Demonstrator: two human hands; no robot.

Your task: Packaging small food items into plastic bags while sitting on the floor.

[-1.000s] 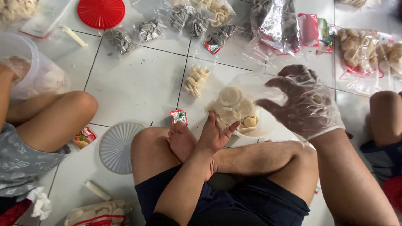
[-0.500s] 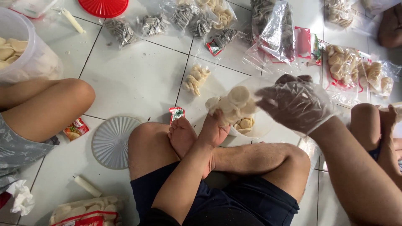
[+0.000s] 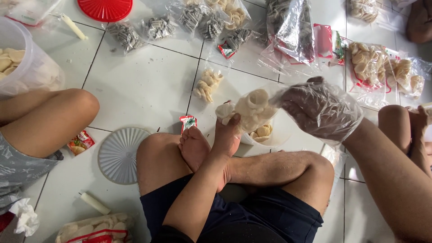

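Observation:
I sit cross-legged on a white tiled floor. My left hand [image 3: 227,135] is bare and pinches the edge of a small clear plastic bag [image 3: 250,109] filled with pale ring-shaped crackers. My right hand [image 3: 320,110], in a loose clear plastic glove, holds the other side of that bag with fingers curled at its mouth. Just below the bag a clear tub [image 3: 263,134] with a few more crackers stands on the floor by my foot.
Filled cracker packets [image 3: 207,85] and larger bags [image 3: 292,31] lie across the tiles ahead. A clear round lid [image 3: 119,155], a red lid [image 3: 105,8], white candles [image 3: 94,203] and a big cracker tub [image 3: 24,67] are left. Other people's legs flank me.
The bag of crackers has come up off the tub into both hands. My gloved right hand went from spread open above it to gripping its side.

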